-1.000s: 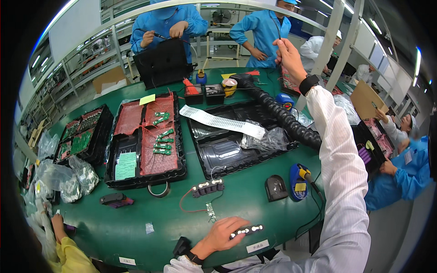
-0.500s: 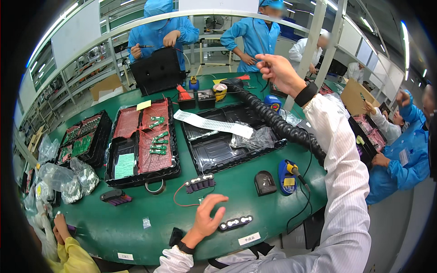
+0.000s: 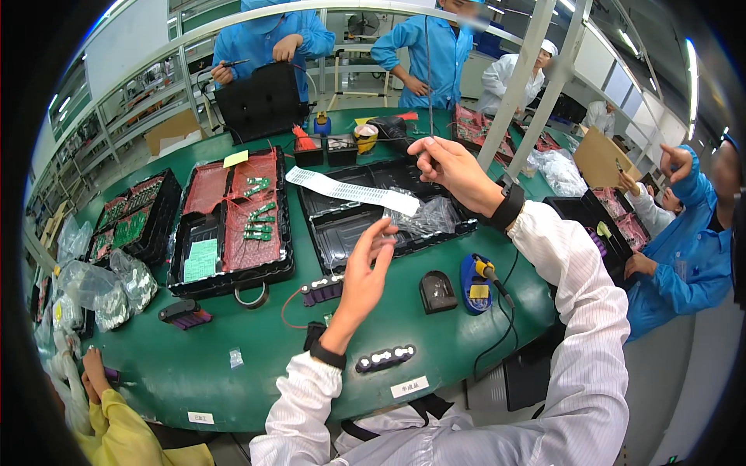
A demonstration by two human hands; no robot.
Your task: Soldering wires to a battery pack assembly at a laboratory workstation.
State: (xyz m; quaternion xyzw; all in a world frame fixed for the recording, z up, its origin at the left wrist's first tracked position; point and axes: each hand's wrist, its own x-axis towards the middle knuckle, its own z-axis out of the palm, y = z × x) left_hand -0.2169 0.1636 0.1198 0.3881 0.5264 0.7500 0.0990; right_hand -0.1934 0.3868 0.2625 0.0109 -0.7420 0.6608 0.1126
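The right hand (image 3: 454,175) is up in the air with thumb and fingers drawn together, apparently pinching the lower end of a thin dark hanging cord (image 3: 429,78), which runs straight up from the fingertips; the grip itself is partly hidden by the fingers. The left hand (image 3: 364,276) is above the green desk (image 3: 272,373), its fingers loosely spread and seemingly holding nothing. On the desk, between the left hand and the person's body and slightly to the right, lies a dark purple row-shaped battery pack with white tops (image 3: 386,358), well apart from both hands. Just left of the left hand sits a similar dark pack with a red wire (image 3: 321,290). Beyond the left hand is a wide black plastic tray (image 3: 342,233), crossed by a long white printed strip (image 3: 350,190), with crumpled clear plastic bags (image 3: 434,219) below the right hand's wrist. Nearer the person than the right hand stand a black rounded holder (image 3: 438,293) and, just right of that, a blue stand with a yellow pad (image 3: 476,291). Farther left of the left hand, a black case (image 3: 233,279) holds small green circuit boards (image 3: 259,220) on red wrapping.
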